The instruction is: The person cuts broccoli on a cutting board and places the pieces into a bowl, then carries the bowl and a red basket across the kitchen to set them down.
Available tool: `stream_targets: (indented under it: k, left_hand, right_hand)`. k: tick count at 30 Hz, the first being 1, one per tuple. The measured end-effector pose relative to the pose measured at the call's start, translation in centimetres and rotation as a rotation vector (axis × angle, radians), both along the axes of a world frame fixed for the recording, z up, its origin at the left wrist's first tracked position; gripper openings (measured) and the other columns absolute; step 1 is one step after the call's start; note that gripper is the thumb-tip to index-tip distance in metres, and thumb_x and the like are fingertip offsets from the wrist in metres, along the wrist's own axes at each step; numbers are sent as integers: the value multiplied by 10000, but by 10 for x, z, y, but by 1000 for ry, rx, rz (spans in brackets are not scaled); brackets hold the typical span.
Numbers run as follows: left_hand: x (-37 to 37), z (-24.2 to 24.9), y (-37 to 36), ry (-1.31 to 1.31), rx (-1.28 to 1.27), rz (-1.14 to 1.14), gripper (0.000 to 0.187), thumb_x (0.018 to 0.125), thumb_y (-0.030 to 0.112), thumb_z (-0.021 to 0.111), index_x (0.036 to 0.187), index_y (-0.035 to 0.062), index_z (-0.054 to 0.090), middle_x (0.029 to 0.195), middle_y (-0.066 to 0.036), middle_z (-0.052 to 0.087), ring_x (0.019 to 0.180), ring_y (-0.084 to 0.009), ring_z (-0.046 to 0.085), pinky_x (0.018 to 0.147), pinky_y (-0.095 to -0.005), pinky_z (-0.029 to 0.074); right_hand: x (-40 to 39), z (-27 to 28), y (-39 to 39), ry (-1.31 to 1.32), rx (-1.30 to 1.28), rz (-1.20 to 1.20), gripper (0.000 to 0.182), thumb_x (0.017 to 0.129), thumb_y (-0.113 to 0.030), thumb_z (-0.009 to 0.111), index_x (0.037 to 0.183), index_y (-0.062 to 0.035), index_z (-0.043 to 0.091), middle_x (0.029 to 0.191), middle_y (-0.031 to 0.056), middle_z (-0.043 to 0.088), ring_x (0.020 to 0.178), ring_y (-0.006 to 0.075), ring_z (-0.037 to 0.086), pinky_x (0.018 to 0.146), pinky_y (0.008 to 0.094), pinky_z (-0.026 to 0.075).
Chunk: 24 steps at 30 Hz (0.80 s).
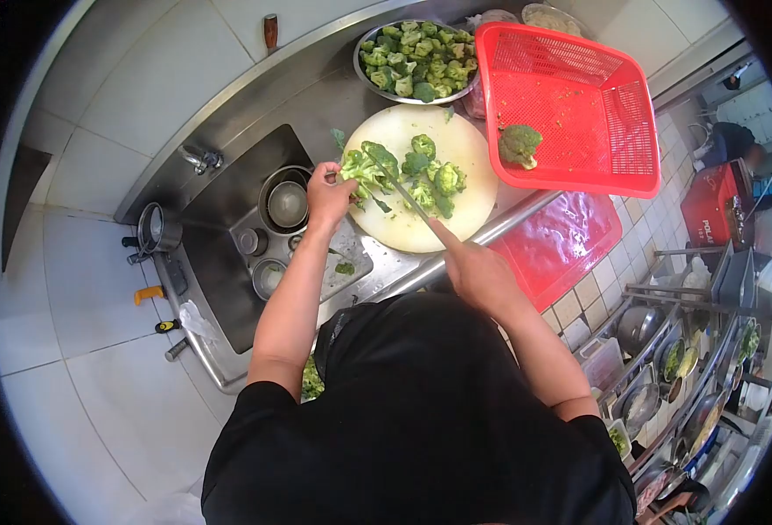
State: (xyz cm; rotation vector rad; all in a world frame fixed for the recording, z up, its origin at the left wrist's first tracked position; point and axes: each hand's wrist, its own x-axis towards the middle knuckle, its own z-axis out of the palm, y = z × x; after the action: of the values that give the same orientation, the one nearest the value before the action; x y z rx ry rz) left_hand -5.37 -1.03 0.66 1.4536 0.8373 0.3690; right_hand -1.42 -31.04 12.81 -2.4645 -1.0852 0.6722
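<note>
My left hand (330, 198) is closed around the stem end of a broccoli head (370, 164) at the left side of a round cutting board (386, 230). My right hand (476, 273) grips a knife (414, 204) by its handle, and the blade reaches up and left to the broccoli. Several cut broccoli florets (434, 179) lie on the board, right of the blade. Behind the board stands a metal bowl (359, 67) heaped with florets. A red plastic basket (569, 179) at the right holds one broccoli head (520, 145).
Left of the board is a steel sink (228, 254) with metal pots (286, 203) and a tray (351, 249) inside. A faucet (202, 159) rises behind it. Below the basket sits a red lid-like surface (565, 245). Shelves with pans (639, 328) stand at the right.
</note>
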Motion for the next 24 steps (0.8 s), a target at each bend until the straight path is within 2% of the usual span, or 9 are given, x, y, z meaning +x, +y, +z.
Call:
stream_targets:
  k: [2,4,8,11,14,16,20,22,24]
  left_hand:
    - [2,-2,4,10,-12,-10,359,812,-65,675,1122,50,535,1053,-70,635,862,-165,664,654,-317,604]
    - [5,-7,6,60,123,-37,346,790,-62,688,1085,61,555,1044,-65,625,847,-171,661,647,-314,596]
    - [7,-7,16,34,67,-38,305,744,-3,757,1001,62,606,983,-62,663,769,-141,651,619,-307,600]
    - [8,-8,20,22,75,-81,306,747,-2,755,1005,59,603,987,-62,659,802,-140,653,616,-302,601]
    - [9,-6,21,9,82,-99,304,754,-10,747,1010,53,596,991,-67,653,825,-141,659,618,-306,610]
    - [10,1,21,13,-5,-119,321,777,-78,679,1035,76,565,1021,-55,616,856,-173,660,639,-309,578]
    - [4,-24,24,-30,-73,-152,340,777,-59,699,1074,49,575,1055,-90,638,834,-178,673,606,-325,622]
    - [4,-23,28,-37,-86,-69,343,803,-81,665,1098,50,549,1080,-101,639,838,-192,676,657,-338,626]
    - [-9,-24,29,-82,-164,-45,364,825,-72,658,1141,56,528,1094,-96,651,873,-199,677,690,-345,610]
  right_hand:
    - [4,-7,7,-19,-22,15,614,1000,-173,502,1588,-217,334,858,275,676,838,451,671,795,567,515]
    - [7,-11,16,6,-102,33,601,1009,-174,480,1588,-194,319,857,284,682,834,460,671,795,575,512]
    - [17,-23,32,70,-78,23,581,1015,-177,463,1579,-172,323,848,292,685,829,471,669,796,583,505]
    - [19,-29,43,84,-60,19,570,1015,-177,459,1570,-165,329,848,305,684,827,480,665,800,585,503]
    - [24,-39,58,58,-46,32,565,1018,-181,452,1569,-164,327,854,292,690,826,448,683,800,567,521]
    - [31,-48,69,105,15,22,561,1014,-187,458,1558,-142,328,876,304,690,842,471,675,811,573,517]
    - [36,-88,84,153,13,4,559,1013,-190,460,1552,-148,321,898,316,688,853,494,665,828,582,511]
    - [36,-106,81,130,170,-11,560,1014,-198,472,1549,-169,312,907,322,686,866,510,658,833,594,502]
    - [27,-112,57,156,162,-27,565,1015,-207,480,1552,-183,308,918,325,686,878,514,657,842,592,500]
